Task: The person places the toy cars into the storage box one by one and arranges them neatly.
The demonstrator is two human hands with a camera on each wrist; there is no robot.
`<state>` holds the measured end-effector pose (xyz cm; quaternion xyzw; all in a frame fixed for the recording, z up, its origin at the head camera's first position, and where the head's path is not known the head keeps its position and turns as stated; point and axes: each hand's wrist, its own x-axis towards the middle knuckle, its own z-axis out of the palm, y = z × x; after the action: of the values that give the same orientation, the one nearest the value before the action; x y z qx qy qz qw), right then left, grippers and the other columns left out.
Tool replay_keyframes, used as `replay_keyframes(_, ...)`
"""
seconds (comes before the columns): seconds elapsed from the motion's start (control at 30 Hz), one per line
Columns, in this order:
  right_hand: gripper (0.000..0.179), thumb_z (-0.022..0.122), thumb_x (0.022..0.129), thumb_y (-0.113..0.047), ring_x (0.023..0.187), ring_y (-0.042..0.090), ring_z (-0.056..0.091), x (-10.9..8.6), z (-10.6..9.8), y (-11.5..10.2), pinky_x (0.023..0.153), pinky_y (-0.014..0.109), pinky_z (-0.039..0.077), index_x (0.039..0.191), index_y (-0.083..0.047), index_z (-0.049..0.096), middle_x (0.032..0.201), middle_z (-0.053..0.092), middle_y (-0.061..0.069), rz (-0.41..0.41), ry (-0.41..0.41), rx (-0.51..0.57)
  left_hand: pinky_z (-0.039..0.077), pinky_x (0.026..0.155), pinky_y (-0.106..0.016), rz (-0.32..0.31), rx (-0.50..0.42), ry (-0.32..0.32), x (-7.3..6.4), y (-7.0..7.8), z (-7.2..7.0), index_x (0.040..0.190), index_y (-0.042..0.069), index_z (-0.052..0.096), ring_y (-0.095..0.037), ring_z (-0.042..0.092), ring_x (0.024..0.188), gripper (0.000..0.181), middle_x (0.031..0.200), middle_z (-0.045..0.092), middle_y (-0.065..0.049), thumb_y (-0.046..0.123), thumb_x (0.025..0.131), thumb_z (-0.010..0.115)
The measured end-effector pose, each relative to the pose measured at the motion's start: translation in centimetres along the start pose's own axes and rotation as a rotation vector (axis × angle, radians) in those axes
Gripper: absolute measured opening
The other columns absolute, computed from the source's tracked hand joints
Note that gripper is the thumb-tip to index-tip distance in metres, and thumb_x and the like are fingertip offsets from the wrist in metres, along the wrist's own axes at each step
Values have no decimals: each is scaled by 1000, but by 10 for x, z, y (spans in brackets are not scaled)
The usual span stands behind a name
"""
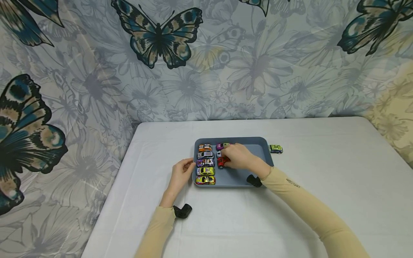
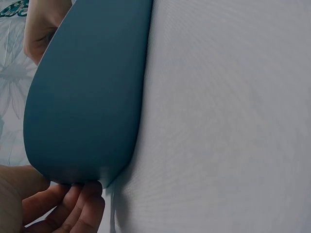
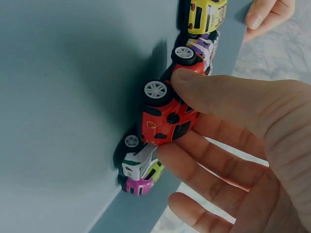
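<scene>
My right hand pinches a small red toy car between thumb and fingers, over the grey-blue tray. In the right wrist view its white-spoked wheels face the camera and it looks tilted. Beside it in the tray are a white toy car and a magenta-and-green toy car. My left hand grips the tray's left edge; in the left wrist view thumb and fingertips meet the tray wall. A column of several toy cars fills the tray's left side, with a yellow car nearest me.
A green toy car sits on the white-covered table, just outside the tray's right edge. A butterfly-patterned cloth hangs behind the table. Black wrist cameras are strapped on both arms.
</scene>
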<state>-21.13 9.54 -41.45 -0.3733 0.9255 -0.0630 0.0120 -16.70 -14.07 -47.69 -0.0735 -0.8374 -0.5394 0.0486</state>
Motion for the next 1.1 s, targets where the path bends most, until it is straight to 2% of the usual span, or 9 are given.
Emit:
replay_keyframes(0.3,22,80,71,-19,58,10,44,3,2,0,55,29,35,71,-12,59,67,51,-4,4,-4,0,54,72,-29,2,2,2,0,0,1,113,-10,61,-25,61,83,29,97,65,-18,9,91,60)
replay_keyframes(0.6,23,82,69,-22,59,10,48,4,5,1,59,33,44,75,-13,61,69,55,-4,18,-22,0,54,72,-29,5,1,4,0,-1,1,113,-10,61,-25,61,83,29,97,65,-18,9,91,60)
replay_keyframes(0.9,27,83,68,-25,60,11,49,2,2,-2,60,33,41,74,-13,59,70,54,-4,16,-23,-30,54,72,-29,0,9,5,0,0,0,112,-9,61,-24,61,83,28,96,65,-17,9,91,60)
replay_keyframes(1.1,25,79,72,-31,67,12,54,-2,-5,-2,65,36,44,81,-13,64,78,59,-2,29,-4,-31,54,71,-29,13,10,7,0,1,0,112,-10,61,-24,61,81,28,95,65,-17,8,90,60)
